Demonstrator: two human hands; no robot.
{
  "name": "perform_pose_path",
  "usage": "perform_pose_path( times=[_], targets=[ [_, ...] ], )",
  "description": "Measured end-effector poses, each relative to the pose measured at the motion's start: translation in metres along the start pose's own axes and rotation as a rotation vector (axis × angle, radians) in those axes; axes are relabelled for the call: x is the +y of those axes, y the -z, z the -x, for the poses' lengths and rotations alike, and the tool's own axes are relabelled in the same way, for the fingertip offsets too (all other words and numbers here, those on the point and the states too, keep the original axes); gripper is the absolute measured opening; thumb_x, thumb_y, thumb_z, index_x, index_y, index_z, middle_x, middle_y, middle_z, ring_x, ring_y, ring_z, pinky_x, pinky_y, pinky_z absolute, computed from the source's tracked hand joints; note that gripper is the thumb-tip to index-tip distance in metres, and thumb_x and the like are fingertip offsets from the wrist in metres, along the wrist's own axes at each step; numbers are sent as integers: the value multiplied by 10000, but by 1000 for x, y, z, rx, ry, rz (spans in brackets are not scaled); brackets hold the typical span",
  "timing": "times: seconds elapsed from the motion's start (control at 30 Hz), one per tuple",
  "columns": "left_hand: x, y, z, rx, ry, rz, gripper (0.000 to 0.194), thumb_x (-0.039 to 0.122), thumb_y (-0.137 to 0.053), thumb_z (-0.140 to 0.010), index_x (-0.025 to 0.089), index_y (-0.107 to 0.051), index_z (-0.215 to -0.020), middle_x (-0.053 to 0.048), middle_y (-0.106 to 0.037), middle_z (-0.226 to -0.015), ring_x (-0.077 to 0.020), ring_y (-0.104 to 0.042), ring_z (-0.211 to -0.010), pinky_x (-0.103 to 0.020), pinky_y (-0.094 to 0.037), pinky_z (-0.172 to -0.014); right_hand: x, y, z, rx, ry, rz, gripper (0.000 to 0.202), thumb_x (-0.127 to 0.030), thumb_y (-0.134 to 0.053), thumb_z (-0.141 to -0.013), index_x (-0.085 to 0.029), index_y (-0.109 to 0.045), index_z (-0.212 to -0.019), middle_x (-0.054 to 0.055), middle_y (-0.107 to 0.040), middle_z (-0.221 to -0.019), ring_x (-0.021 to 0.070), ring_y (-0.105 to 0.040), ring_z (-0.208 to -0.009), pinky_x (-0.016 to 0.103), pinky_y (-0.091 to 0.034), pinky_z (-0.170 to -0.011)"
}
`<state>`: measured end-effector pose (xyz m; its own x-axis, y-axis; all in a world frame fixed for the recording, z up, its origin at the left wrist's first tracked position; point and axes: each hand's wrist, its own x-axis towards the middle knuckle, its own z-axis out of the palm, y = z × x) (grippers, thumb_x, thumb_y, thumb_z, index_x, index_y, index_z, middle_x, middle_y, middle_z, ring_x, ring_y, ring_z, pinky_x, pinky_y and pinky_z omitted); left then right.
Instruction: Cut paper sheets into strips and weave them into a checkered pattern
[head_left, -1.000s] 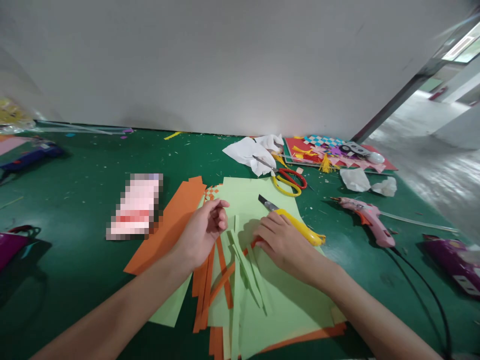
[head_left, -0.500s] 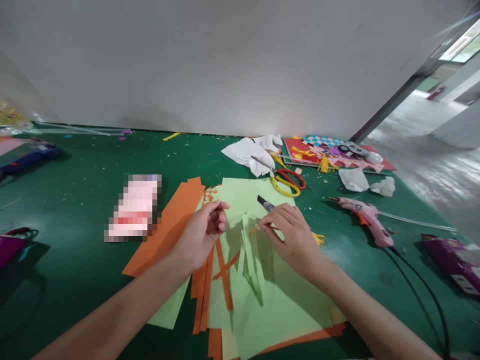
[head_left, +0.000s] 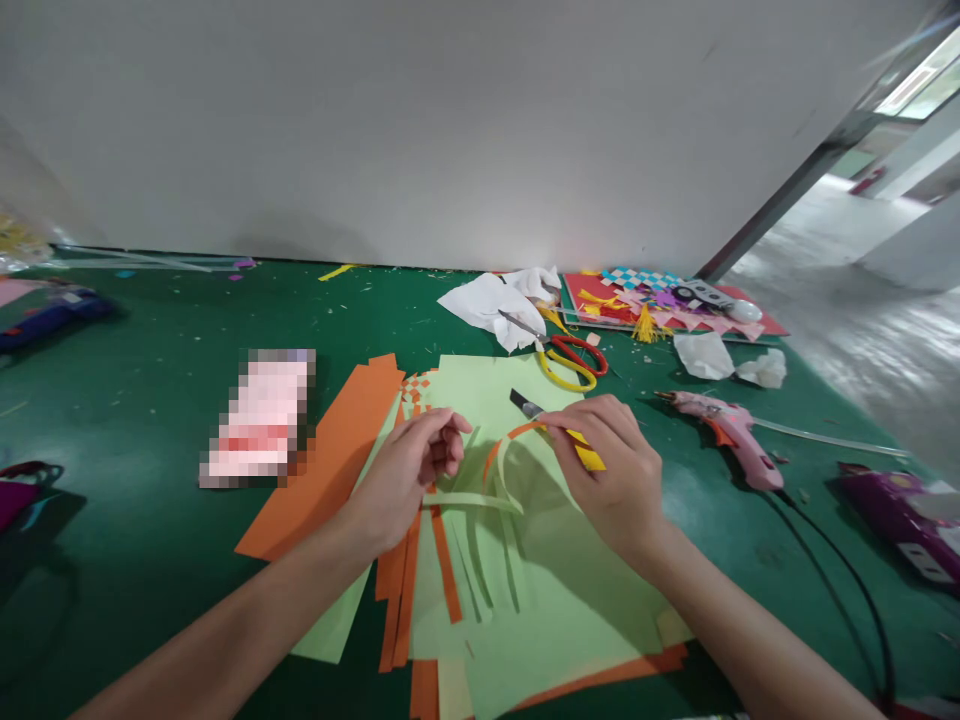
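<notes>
My right hand [head_left: 611,470] pinches the end of a narrow orange paper strip [head_left: 517,430] between thumb and forefinger. The strip arcs down to the left beside thin pale green paper strips [head_left: 476,501], which curl above the sheet. Level with it on the left, my left hand [head_left: 420,465] hovers with loosely curled fingers; nothing shows in them. One green strip ends close to its lower edge. Below both hands lies a light green paper sheet [head_left: 570,620]. A utility knife [head_left: 525,405] with a yellow handle rests on this sheet, partly behind my right hand.
Scissors [head_left: 577,365] lie beyond the sheet by crumpled white paper [head_left: 495,305]. Orange paper [head_left: 322,460] and a pixelated pink item [head_left: 262,415] are at left. A pink glue gun [head_left: 727,430] with a cord lies right, near a purple object [head_left: 900,520]. A grey panel [head_left: 450,130] rises behind.
My right hand has shifted slightly right, drawing the orange strip out into a longer arc. The green strips have swung from nearly upright into curves, one now lying sideways toward my left hand.
</notes>
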<state>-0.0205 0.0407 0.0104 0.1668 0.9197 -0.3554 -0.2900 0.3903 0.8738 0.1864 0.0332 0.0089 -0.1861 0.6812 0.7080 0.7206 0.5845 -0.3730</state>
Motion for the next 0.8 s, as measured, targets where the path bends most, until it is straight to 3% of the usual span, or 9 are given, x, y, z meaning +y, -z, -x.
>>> perform_pose_path(
  times=[0.17,0.43,0.6,0.8],
  targets=[
    [0,0,0,18,-4,24,226,357,-577,-844,166,-631,-736,29,-516,-598,-77,-460,-506,-180,-366,-489,0,0,-2,56,-27,16,189,-92,-519,-870,-218,-657,-900,49,-634,-824,180,-594,-780,344,-470,-711],
    [-1,2,-1,14,-9,62,225,346,-567,-859,167,-635,-742,27,-519,-612,-77,-474,-533,-180,-387,-514,5,11,-11,105,-243,-52,229,-125,-500,-883,-224,-616,-1054,14,-543,-790,158,-525,-710,300,-453,-651],
    [-2,2,-2,16,5,54,233,344,-550,-876,167,-630,-747,27,-510,-616,-74,-470,-533,-175,-384,-512,-1,11,-10,-5,-112,-150,243,-77,-509,-867,-220,-623,-1028,22,-578,-820,157,-560,-751,301,-466,-678],
    [-2,2,0,-1,-11,6,253,357,-529,-894,169,-640,-765,25,-512,-619,-76,-475,-546,-178,-391,-531,-7,7,-5,25,64,-203,314,-1,-538,-825,-214,-622,-1038,40,-629,-852,161,-580,-781,308,-489,-686]
  ],
)
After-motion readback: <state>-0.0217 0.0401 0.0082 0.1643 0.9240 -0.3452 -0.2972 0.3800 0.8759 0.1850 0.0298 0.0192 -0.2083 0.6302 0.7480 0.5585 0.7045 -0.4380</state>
